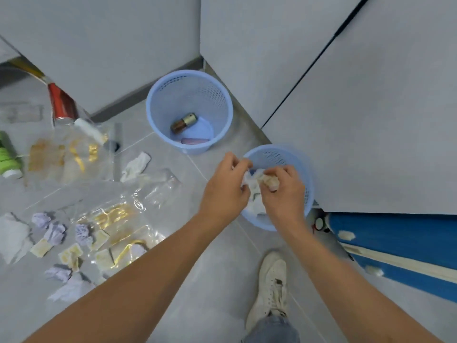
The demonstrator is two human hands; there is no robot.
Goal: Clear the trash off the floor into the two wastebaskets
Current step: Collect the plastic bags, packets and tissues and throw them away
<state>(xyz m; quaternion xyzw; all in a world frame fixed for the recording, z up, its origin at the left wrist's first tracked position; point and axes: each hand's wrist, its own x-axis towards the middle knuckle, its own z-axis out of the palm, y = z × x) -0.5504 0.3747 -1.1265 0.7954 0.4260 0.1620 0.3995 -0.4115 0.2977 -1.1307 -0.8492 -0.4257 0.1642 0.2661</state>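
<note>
Two light blue wastebaskets stand by the grey wall. The far wastebasket [158,100] holds a small brown bottle [184,122] and a pink item. Over the near wastebasket [291,154] my left hand [225,186] and my right hand [282,191] both grip crumpled white tissue [254,184] with a bit of tan wrapper in it. More white paper lies inside that basket. Trash covers the floor to the left: purple paper balls [82,233], clear plastic bags with gold print [116,219], a crumpled white tissue [136,165] and small yellowish packets [70,256].
A red can [61,102], a white bottle [90,131] and a green bottle [8,159] lie at the far left. Blue padded board [395,238] leans along the right wall. My white shoe [270,285] stands on the grey tiles near the front.
</note>
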